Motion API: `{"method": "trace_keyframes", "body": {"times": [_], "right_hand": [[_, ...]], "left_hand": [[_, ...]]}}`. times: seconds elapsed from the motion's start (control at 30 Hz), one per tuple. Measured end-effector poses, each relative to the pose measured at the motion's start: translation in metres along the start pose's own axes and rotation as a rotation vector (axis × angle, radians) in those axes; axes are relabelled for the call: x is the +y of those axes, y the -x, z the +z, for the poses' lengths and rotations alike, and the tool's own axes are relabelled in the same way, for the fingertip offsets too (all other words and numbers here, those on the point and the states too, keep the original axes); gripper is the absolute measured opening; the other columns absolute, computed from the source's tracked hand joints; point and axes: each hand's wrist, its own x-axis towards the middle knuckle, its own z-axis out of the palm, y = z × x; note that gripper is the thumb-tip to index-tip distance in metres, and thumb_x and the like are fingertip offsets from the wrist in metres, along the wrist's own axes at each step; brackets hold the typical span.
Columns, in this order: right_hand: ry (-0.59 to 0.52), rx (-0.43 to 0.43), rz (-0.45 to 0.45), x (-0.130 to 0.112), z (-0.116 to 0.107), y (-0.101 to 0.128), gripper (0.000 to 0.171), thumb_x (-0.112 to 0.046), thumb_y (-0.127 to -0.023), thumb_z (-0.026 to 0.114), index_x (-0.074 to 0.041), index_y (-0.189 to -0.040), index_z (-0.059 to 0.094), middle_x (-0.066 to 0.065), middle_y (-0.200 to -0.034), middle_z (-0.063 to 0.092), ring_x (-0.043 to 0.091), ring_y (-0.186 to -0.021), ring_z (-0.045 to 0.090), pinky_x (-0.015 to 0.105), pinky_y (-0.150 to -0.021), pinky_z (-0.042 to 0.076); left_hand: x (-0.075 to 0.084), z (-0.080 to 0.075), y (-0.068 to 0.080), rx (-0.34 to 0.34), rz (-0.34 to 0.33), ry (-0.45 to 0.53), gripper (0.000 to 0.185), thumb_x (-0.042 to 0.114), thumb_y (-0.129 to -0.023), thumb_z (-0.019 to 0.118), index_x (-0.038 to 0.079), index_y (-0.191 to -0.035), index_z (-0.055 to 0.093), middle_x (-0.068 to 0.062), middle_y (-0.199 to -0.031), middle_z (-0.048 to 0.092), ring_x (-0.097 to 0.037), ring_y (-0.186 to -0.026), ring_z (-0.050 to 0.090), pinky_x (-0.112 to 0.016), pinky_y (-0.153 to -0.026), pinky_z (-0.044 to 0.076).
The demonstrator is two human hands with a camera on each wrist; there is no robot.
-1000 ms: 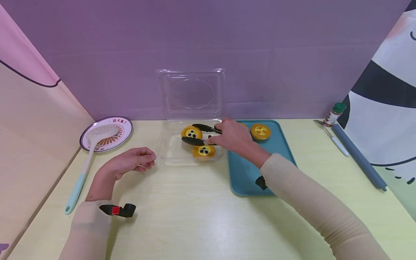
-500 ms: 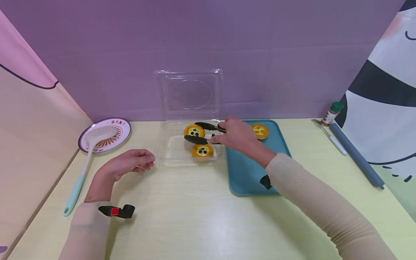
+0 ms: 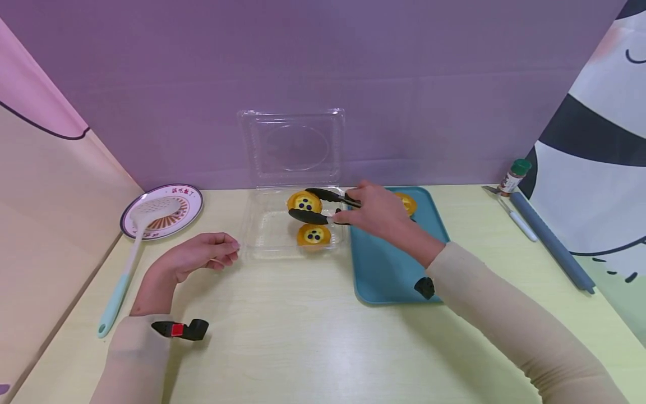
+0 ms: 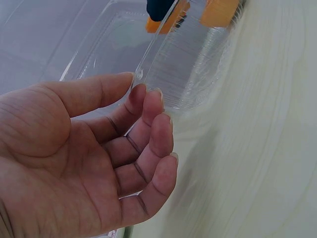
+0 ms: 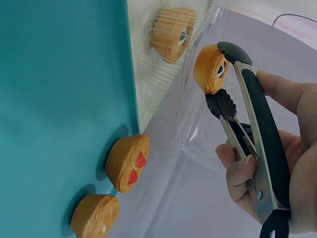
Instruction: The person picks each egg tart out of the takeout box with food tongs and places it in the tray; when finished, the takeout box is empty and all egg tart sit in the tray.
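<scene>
The clear box (image 3: 267,233) holds two tarts; the tray (image 3: 388,269) holds more. The right hand (image 3: 378,213) squeezes tongs (image 3: 323,206), pointing left, onto one tart (image 3: 304,201). The left hand (image 3: 202,255) rests loosely curled, holding nothing.

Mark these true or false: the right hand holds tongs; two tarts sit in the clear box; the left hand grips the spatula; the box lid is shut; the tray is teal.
1. The right hand holds tongs. True.
2. Two tarts sit in the clear box. True: far tart and near tart.
3. The left hand grips the spatula. False: it holds nothing, fingertips by the box's edge.
4. The box lid is shut. False: it stands open.
5. The tray is teal. True.
</scene>
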Motion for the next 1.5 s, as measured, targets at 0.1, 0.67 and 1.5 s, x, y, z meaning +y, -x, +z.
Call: {"method": "trace_keyframes", "body": {"times": [0.1,0.67,1.5], "right_hand": [[-0.02,0.004,0.001,0.002,-0.004,0.004,0.076,-0.06,-0.085,0.071,-0.013,-0.143,0.055,0.007,-0.138,0.055,0.026,-0.103,0.062,0.037,-0.073,0.052],[-0.065,0.056,0.013,0.027,-0.025,0.034,0.076,-0.055,-0.087,0.071,-0.012,-0.146,0.052,0.01,-0.141,0.054,0.028,-0.111,0.059,0.043,-0.083,0.052],[0.012,0.125,0.047,0.086,-0.05,0.089,0.075,-0.055,-0.087,0.072,-0.006,-0.141,0.056,0.014,-0.119,0.061,0.026,-0.089,0.058,0.031,-0.064,0.043]], "left_hand": [[0.0,0.0,0.001,0.001,-0.002,-0.002,0.041,0.03,-0.103,0.057,-0.007,-0.12,0.053,-0.009,-0.101,0.062,-0.02,-0.091,0.061,-0.03,-0.084,0.054],[0.001,0.001,0.001,0.003,-0.004,-0.015,0.043,0.031,-0.103,0.056,-0.007,-0.121,0.052,-0.01,-0.102,0.062,-0.021,-0.092,0.06,-0.03,-0.084,0.054],[0.001,0.002,-0.001,0.002,-0.011,-0.023,0.043,0.032,-0.103,0.057,-0.005,-0.123,0.053,-0.008,-0.103,0.062,-0.021,-0.094,0.06,-0.03,-0.086,0.053]]}}
